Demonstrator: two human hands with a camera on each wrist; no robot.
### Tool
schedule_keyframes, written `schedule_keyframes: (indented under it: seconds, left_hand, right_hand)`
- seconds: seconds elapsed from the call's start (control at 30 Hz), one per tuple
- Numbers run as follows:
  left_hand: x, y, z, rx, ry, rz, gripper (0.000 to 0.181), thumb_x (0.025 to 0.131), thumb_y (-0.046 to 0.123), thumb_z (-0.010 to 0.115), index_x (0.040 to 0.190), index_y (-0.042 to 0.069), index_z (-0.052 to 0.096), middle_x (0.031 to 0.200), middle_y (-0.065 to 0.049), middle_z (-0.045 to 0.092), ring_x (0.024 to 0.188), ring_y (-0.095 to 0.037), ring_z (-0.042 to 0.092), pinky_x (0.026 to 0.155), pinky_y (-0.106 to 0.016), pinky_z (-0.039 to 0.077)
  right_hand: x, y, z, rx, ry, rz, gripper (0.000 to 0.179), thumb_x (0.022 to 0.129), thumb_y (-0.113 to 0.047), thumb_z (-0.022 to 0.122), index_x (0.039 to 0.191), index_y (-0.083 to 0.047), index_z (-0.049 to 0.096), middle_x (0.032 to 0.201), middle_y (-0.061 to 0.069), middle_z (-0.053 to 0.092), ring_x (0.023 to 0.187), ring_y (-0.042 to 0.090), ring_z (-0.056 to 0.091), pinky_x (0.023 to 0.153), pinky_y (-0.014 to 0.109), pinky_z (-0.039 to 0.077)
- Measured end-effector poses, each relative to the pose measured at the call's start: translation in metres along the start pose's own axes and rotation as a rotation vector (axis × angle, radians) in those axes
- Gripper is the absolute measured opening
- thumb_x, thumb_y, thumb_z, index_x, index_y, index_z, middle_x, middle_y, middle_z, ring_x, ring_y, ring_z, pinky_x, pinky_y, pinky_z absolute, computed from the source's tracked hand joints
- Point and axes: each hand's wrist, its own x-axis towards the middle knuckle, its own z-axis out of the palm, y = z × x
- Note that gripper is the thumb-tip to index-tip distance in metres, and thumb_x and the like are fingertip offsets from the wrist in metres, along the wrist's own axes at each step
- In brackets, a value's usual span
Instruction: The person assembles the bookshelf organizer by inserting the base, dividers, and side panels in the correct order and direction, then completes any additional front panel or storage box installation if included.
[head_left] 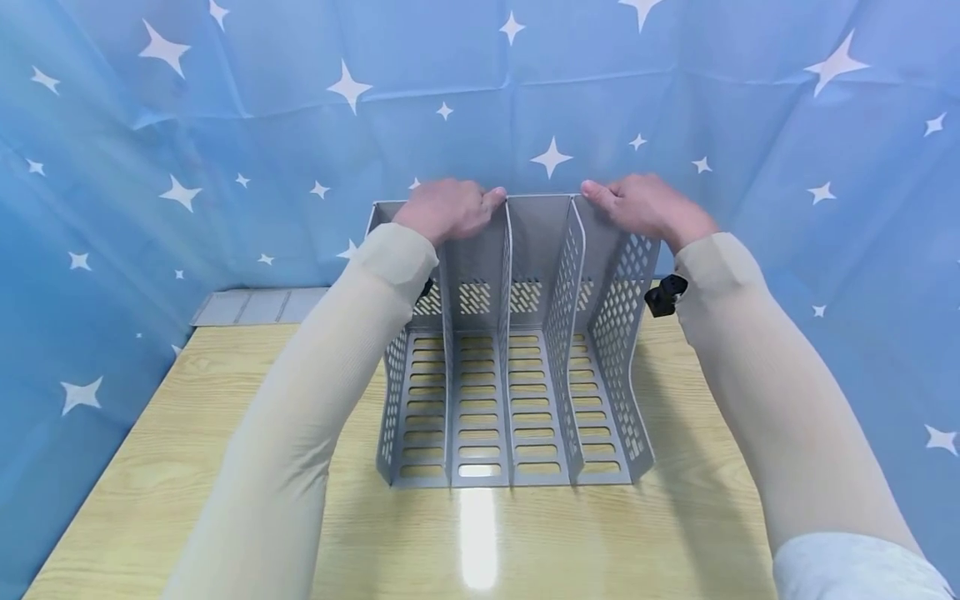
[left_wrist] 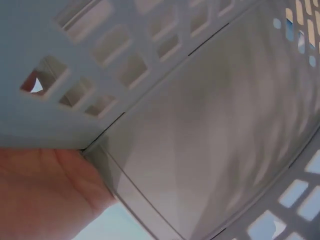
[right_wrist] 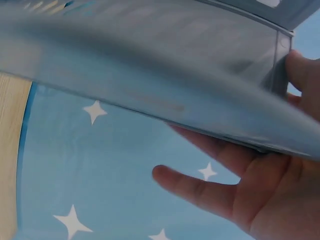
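Observation:
A grey desktop file organizer [head_left: 540, 229] with slotted floor and perforated dividers stands upright at the middle of the table, its open front towards me. My left hand [head_left: 450, 208] grips the top back edge over the left compartments, thumb near a divider. At the top right, my right hand [head_left: 647, 205] holds the same edge, its thumb on the front side of the back panel. In the left wrist view the left palm [left_wrist: 50, 192] lies against the organizer's edge. The right wrist view shows the right hand [right_wrist: 270, 192] around the corner, with one finger extended behind the side panel [right_wrist: 125, 82].
A wood-grain table [head_left: 187, 433] lies under the organizer. Flat light-grey panels [head_left: 258, 307] lie at its back left edge. A blue curtain [head_left: 247, 100] with white stars hangs close behind and on both sides. A black wrist device [head_left: 663, 296] juts out below the right wrist.

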Motion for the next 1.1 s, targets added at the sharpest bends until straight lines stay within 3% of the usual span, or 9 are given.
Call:
schedule_keyframes:
  seconds: [0.2,0.47,0.7,0.9,1.0,1.03,1.1]
  left_hand:
    - [0.001,-0.009,0.003,-0.024,0.004,0.016,0.067,0.112,0.048,0.011,0.16,0.011,0.038,0.166,-0.011,0.034,0.154,-0.033,0.029,0.124,-0.05,0.026]
    - [0.003,-0.016,0.005,-0.023,0.036,0.015,0.063,0.112,0.048,0.011,0.162,0.018,0.036,0.166,-0.008,0.034,0.154,-0.033,0.029,0.124,-0.053,0.027]
    - [0.01,-0.006,0.007,-0.006,0.067,0.052,0.063,0.112,0.047,0.014,0.16,0.017,0.041,0.165,-0.006,0.037,0.154,-0.032,0.031,0.123,-0.052,0.028]
    - [0.011,-0.002,0.012,0.049,0.101,0.042,0.064,0.112,0.046,0.012,0.155,0.013,0.047,0.161,-0.012,0.043,0.15,-0.035,0.038,0.118,-0.055,0.035]
    - [0.011,0.002,0.006,0.058,0.068,0.025,0.068,0.111,0.05,0.009,0.161,0.013,0.037,0.164,-0.011,0.037,0.152,-0.035,0.033,0.121,-0.058,0.029]
    - [0.01,0.004,0.004,0.051,0.055,0.029,0.069,0.11,0.052,0.008,0.162,0.014,0.033,0.166,-0.01,0.035,0.153,-0.034,0.031,0.123,-0.057,0.026]
    - [0.01,0.012,0.002,0.021,0.04,0.056,0.07,0.11,0.054,0.007,0.164,0.015,0.029,0.167,-0.008,0.033,0.154,-0.032,0.029,0.125,-0.055,0.023]
  right_hand:
    - [0.002,-0.003,-0.001,0.018,-0.035,0.021,0.088,0.102,-0.074,0.018,0.163,-0.011,0.028,0.165,0.027,0.024,0.152,0.052,0.018,0.12,0.07,0.016]
    - [0.008,-0.009,-0.004,-0.069,-0.043,0.017,0.085,0.104,-0.07,0.015,0.163,-0.01,0.025,0.165,0.028,0.023,0.151,0.053,0.019,0.12,0.069,0.018]
    - [0.002,0.005,0.001,-0.006,0.013,0.0,0.086,0.106,-0.066,0.016,0.159,-0.001,0.034,0.161,0.033,0.029,0.149,0.054,0.024,0.12,0.068,0.019]
    - [0.003,0.005,0.002,-0.046,-0.001,0.033,0.086,0.105,-0.067,0.013,0.162,-0.005,0.028,0.163,0.031,0.026,0.149,0.055,0.022,0.119,0.069,0.02]
    - [0.006,-0.002,-0.004,-0.102,-0.01,0.046,0.083,0.106,-0.063,0.009,0.163,-0.005,0.023,0.164,0.03,0.023,0.15,0.056,0.019,0.118,0.073,0.015]
    - [0.006,-0.006,-0.004,-0.123,0.006,0.04,0.081,0.107,-0.061,0.01,0.163,-0.005,0.028,0.164,0.03,0.025,0.149,0.057,0.02,0.117,0.075,0.013]
    - [0.006,-0.014,-0.003,-0.152,0.055,-0.007,0.075,0.109,-0.055,0.013,0.151,-0.001,0.045,0.157,0.03,0.04,0.145,0.055,0.032,0.115,0.075,0.02]
